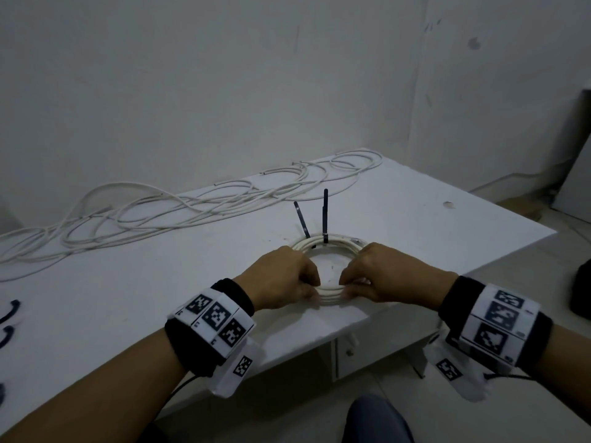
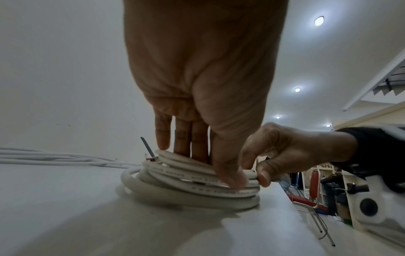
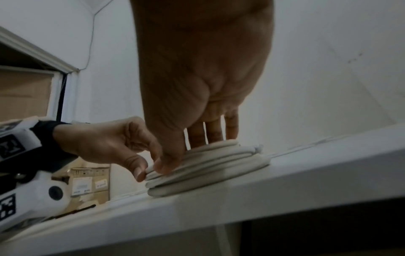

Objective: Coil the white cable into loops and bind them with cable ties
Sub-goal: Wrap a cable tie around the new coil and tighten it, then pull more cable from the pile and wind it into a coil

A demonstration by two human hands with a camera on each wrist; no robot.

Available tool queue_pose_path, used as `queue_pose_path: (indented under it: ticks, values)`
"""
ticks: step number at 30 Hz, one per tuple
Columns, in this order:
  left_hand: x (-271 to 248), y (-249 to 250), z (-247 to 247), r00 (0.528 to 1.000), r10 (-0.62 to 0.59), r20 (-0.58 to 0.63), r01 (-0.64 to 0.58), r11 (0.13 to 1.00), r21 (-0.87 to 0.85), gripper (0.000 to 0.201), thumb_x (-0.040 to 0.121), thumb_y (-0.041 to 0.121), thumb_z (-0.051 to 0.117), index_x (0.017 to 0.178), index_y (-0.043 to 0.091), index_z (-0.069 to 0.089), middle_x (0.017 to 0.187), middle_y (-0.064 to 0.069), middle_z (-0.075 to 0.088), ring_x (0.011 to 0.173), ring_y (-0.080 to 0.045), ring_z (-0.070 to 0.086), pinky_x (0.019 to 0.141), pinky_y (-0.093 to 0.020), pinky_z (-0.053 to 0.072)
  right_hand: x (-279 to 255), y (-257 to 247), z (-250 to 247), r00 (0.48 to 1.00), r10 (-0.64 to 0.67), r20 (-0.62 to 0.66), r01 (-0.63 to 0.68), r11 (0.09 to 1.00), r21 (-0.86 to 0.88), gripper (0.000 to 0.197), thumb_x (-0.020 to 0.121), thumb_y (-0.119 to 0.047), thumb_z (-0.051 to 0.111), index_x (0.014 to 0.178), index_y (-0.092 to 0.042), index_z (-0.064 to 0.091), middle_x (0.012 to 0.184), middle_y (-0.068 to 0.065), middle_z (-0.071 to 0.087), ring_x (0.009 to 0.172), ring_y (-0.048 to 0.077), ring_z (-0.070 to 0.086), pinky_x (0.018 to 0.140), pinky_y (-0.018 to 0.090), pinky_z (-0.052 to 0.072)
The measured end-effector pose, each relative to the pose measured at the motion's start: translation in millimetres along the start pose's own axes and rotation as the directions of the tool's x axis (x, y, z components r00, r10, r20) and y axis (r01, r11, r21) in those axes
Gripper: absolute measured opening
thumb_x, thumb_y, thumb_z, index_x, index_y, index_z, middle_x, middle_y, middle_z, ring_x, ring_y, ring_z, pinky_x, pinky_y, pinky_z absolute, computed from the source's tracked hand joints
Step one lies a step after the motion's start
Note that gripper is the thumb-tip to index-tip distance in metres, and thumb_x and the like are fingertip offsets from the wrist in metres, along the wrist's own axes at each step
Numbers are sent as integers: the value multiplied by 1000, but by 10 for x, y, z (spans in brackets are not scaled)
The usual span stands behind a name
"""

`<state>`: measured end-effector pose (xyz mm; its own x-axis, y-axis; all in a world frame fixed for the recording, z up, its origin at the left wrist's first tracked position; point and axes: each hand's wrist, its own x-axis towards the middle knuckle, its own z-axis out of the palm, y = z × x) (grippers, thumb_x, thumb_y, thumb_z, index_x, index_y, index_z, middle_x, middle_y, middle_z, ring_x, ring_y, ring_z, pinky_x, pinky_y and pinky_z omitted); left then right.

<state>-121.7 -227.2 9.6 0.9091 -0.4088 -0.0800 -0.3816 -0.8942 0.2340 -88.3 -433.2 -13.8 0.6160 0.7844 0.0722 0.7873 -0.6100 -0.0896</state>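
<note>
At lower centre of the head view, near the tabletop (image 1: 415,199) front edge: coiled white cable (image 1: 329,297), several stacked loops lying flat. Two black cable ties (image 1: 325,215) already bind its far arc, tails upright. Left hand (image 1: 281,282) and right hand (image 1: 390,279) each pinch the near arc, thumbs outside, fingers inside the ring. Judged light, springy, smooth-jacketed; loops likely to splay if released, so best held across all strands where unbound. Loose cable (image 1: 160,212) sprawls upper left; spare ties (image 1: 9,321) at far left edge.
</note>
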Motion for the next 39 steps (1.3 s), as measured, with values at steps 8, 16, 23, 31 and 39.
queue_pose_path:
  ticks: [8,16,23,31,39]
  values:
    - [21,-43,-16,999,-27,24,28,999,-40,44,80,35,76,120,21,66,120,4,65,105,-10,60,91,-26,49,-18,70,-28,998,56,-21,-53,988,144,30,88,-46,59,106,-24,70,107,-8,68,98,8,60,88,28,47]
    - [-11,-168,-262,983,-46,-179,19,988,-152,39,81,51,68,109,23,70,111,8,64,101,-6,54,85,-25,43,131,46,-261,988,112,-106,-88,975,206,39,83,-54,60,106,-24,69,105,-7,67,94,8,59,84,29,47]
    - [7,-629,-503,956,-194,-220,171,978,-118,37,86,47,65,109,18,69,108,5,66,91,-5,54,78,-22,41,609,264,-397,895,383,-230,-318,908,273,24,90,-35,61,93,-13,69,91,-1,69,82,15,62,75,30,49]
    - [353,-1086,-616,940,-293,-175,290,956,-44,43,87,48,64,117,17,63,114,1,64,100,-15,58,86,-29,47,1407,275,-504,934,320,-158,-288,938,193,17,92,-29,58,95,-15,66,74,-10,52,76,13,52,65,24,36]
    - [712,-1881,-618,904,-419,-89,424,905,46,51,88,49,62,126,16,56,129,-3,56,115,-19,53,95,-33,45,2552,521,-478,951,290,104,-284,956,-69,30,94,-17,51,117,-3,62,121,9,62,111,27,57,85,29,43]
